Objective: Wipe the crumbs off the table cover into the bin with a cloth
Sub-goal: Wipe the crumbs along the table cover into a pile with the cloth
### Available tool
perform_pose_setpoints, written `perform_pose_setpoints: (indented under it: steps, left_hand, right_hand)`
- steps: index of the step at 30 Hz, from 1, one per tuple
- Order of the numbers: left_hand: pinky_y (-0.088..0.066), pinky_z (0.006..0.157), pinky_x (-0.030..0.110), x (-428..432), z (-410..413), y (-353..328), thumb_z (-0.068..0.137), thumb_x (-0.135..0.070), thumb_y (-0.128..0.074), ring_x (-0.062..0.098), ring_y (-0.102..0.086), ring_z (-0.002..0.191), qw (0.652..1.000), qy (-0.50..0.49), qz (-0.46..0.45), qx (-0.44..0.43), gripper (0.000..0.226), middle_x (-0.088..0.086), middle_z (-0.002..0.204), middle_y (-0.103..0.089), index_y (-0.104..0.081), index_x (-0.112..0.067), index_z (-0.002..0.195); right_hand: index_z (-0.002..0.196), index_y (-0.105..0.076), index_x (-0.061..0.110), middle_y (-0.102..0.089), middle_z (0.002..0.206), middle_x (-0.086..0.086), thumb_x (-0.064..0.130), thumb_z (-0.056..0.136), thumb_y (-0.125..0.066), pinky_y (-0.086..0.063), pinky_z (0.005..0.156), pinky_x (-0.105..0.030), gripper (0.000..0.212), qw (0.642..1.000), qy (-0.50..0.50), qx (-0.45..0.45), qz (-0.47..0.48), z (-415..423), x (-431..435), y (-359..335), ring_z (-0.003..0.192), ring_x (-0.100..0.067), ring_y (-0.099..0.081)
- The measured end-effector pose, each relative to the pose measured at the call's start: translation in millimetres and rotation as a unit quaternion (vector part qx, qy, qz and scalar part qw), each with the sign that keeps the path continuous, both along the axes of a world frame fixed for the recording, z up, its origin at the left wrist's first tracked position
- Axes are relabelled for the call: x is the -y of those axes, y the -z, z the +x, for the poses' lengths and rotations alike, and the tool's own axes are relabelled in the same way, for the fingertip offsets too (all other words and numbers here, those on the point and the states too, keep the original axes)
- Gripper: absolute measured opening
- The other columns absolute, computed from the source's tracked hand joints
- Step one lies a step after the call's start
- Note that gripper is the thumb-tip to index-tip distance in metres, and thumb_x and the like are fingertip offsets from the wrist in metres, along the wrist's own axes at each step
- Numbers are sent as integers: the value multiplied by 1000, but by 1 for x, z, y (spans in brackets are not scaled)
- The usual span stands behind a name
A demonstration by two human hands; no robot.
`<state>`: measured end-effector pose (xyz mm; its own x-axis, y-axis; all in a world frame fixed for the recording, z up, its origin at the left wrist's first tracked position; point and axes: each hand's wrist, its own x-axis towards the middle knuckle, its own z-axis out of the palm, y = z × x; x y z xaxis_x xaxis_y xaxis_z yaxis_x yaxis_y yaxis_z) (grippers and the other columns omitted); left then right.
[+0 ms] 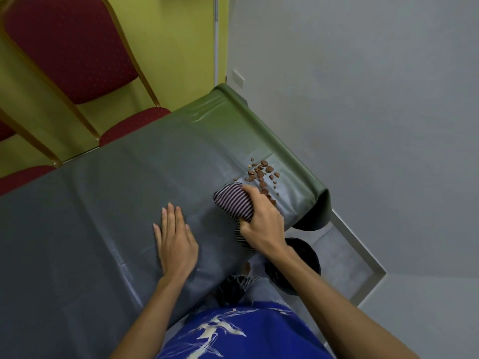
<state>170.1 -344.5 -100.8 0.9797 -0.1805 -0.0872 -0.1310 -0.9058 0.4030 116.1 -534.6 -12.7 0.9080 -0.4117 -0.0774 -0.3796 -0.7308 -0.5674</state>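
A grey-green table cover [108, 203] spreads over the table. Several brown crumbs [263, 173] lie in a loose heap near its right edge. My right hand [261, 221] is closed around a bunched striped cloth [233, 202], which rests on the cover just left of and below the crumbs. Some crumbs touch my fingers. My left hand [173, 237] lies flat on the cover with fingers spread, to the left of the cloth. A black bin [308, 255] stands on the floor below the table's right edge, partly hidden by my right forearm.
Red padded chairs with gold frames [75, 55] stand along the table's far side against a yellow-green wall. The cover hangs over the right table edge [318, 203]. Grey floor with a pale border strip [363, 252] lies to the right. My blue shirt fills the bottom.
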Motion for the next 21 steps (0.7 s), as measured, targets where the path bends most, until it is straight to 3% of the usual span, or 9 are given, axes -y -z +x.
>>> perform_pose_setpoints:
  steps: [4, 7, 9, 11, 13, 15, 18, 21]
  left_hand:
    - [-3, 122, 46, -4, 4, -6, 98, -9, -42, 21, -8, 152, 1000, 12, -16, -19, 54, 8, 163, -17, -31, -6, 151]
    - [-5, 122, 43, -6, 11, -20, 93, -3, -44, 24, -10, 152, 997, 7, -54, -58, 58, 10, 162, -21, -37, -12, 150]
    - [-14, 121, 39, -9, 14, -35, 95, -3, -42, 26, -23, 149, 991, -24, -105, -77, 52, 11, 156, -36, -46, -15, 145]
    - [-31, 113, 36, -9, 14, -50, 98, -10, -42, 28, -44, 136, 983, -66, -146, -87, 43, 10, 143, -54, -55, -18, 138]
    - [-37, 106, 36, -6, 12, -63, 102, -23, -39, 32, -51, 127, 976, -103, -155, -115, 39, 9, 136, -60, -55, -22, 137]
    - [-36, 106, 38, -1, 11, -69, 103, -34, -36, 33, -49, 129, 970, -121, -151, -145, 43, 11, 139, -57, -50, -19, 140]
    - [-33, 108, 40, 6, 10, -72, 100, -49, -34, 34, -45, 130, 964, -133, -142, -182, 55, 17, 139, -52, -43, -17, 144]
    - [-34, 107, 39, 20, 6, -78, 94, -62, -38, 36, -45, 128, 955, -119, -145, -228, 67, 19, 138, -45, -41, -19, 145]
  right_hand:
    - [142, -33, 35, -52, 116, -3, 17, 74, -65, -53, 66, -41, 77, 999, -22, -21, -32, 17, -30, 5, 93, -30, -61]
    - [144, -30, 35, -47, 127, -8, 22, 74, -68, -50, 85, -44, 81, 993, -106, -52, -24, 15, -51, 10, 107, -32, -53]
    - [145, -30, 35, -44, 133, -6, 34, 75, -69, -45, 93, -44, 80, 987, -146, -46, -40, 7, -60, 15, 115, -29, -48]
    - [144, -31, 35, -44, 136, 0, 46, 78, -65, -43, 96, -42, 75, 990, -139, -32, -16, -1, -60, 19, 119, -23, -46]
    - [142, -37, 30, -47, 134, 3, 54, 81, -60, -41, 99, -39, 69, 995, -92, -12, 25, -5, -55, 22, 121, -19, -46]
    - [139, -42, 25, -50, 132, 3, 62, 83, -55, -40, 101, -38, 69, 999, -42, -5, 24, -9, -50, 24, 122, -18, -46]
    - [142, -41, 26, -48, 137, 3, 78, 80, -44, -34, 104, -40, 81, 998, -20, -63, -18, -17, -45, 26, 125, -20, -43]
    - [141, -41, 26, -50, 131, 1, 75, 78, -51, -39, 100, -36, 81, 995, -40, -92, 12, -22, -43, 28, 120, -20, -43]
